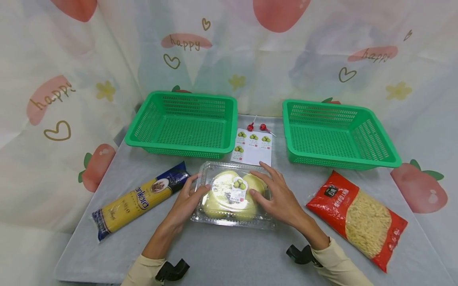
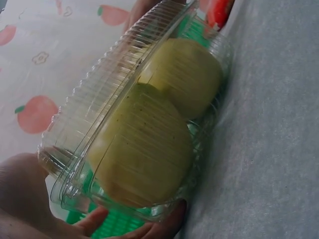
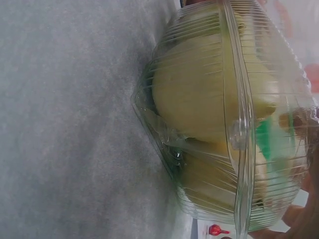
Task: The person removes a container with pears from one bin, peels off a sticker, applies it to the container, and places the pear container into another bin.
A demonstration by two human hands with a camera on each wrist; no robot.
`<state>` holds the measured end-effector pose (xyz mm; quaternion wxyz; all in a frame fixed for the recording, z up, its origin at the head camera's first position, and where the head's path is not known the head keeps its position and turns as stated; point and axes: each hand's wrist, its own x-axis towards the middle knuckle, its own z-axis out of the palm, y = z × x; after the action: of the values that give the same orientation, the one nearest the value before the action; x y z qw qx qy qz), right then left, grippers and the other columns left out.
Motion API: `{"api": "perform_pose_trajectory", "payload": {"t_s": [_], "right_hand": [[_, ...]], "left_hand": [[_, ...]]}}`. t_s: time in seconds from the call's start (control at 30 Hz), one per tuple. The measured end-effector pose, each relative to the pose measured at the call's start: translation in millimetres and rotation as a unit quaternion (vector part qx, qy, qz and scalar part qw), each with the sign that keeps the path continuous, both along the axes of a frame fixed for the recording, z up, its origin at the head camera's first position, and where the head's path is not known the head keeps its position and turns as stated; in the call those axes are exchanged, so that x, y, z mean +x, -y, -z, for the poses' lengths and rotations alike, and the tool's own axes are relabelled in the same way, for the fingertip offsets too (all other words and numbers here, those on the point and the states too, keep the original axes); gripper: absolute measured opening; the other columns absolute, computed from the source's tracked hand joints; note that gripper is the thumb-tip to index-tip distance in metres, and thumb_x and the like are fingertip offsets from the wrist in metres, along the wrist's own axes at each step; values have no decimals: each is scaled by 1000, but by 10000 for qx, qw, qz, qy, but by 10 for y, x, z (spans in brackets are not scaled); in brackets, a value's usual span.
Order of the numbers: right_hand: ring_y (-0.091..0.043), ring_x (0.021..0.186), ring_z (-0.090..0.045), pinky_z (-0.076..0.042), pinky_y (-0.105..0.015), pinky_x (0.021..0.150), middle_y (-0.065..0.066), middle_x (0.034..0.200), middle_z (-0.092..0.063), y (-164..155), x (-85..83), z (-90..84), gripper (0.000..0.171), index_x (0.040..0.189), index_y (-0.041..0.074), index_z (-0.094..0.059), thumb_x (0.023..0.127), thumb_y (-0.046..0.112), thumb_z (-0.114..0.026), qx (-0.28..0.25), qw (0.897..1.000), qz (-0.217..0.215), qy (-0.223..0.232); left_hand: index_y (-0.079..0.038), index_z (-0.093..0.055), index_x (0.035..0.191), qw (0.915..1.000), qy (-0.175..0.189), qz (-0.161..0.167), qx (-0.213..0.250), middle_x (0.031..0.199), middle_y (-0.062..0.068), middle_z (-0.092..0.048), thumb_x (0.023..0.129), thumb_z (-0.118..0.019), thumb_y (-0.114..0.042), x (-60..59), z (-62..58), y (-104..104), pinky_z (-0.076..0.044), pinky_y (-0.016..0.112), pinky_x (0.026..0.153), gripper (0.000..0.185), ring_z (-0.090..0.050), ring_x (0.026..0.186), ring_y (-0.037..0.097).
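Observation:
A clear plastic clamshell box with large yellow-green fruits inside sits on the grey table. On its lid is a round-topped fruit sticker. My left hand grips the box's left side, thumb over the lid and fingers low along the wall. At the right, my right hand holds the box with its thumb on the lid near the sticker and its fingers toward the far right corner. In the right wrist view, the lid's seam runs along the box and the lid is down.
Behind the box lies a sticker sheet with two red lollipops by its far edge. Green baskets stand at back left and back right. A yellow pasta packet lies left, a red noodle bag right.

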<state>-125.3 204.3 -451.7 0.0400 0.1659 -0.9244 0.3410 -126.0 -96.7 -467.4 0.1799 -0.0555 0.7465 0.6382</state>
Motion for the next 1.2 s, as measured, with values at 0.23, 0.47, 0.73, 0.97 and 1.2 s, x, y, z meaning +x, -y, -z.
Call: {"api": "perform_pose_trajectory", "payload": {"t_s": [0.23,0.47,0.73,0.97,1.2], "right_hand": [[-36,158,-27,-37,-76,112,-6,173,-31,-5,0,3,57,153,24,-58,99,36,-74,-4,10000,2,5],[-36,158,-27,-37,-76,112,-6,173,-31,3,8,7,58,153,24,-59,99,35,-75,-14,10000,5,-22],[-44,158,-24,-29,-73,119,-22,173,-21,-6,40,51,91,167,10,-25,98,39,-75,-825,9911,606,854],[-44,144,-46,-38,-59,120,-32,163,-37,33,100,57,98,163,5,-12,97,46,-73,-2372,9221,1439,2696],[-26,100,-69,-61,-37,86,-23,136,-55,110,146,68,73,150,10,-22,101,36,-71,-3526,8769,1502,2901]], "left_hand": [[-36,-27,163,9998,43,93,141,159,23,-47,101,-64,-57,3,19,5,-30,71,115,75,-44,145,43],[-35,-26,164,9998,28,95,146,156,22,-50,102,-63,-56,17,22,6,-32,69,115,75,-50,140,41],[-24,-41,160,9989,-242,-120,-383,158,12,-49,103,-64,-54,30,-30,89,-40,61,115,69,-50,142,34],[-18,-41,161,9990,-347,-220,-198,165,10,-42,108,-58,-48,38,-35,150,-30,61,125,63,-37,153,35],[-19,-43,160,9987,-296,-407,41,162,16,-48,110,-53,-50,30,17,119,-38,56,120,60,-44,150,35]]}}
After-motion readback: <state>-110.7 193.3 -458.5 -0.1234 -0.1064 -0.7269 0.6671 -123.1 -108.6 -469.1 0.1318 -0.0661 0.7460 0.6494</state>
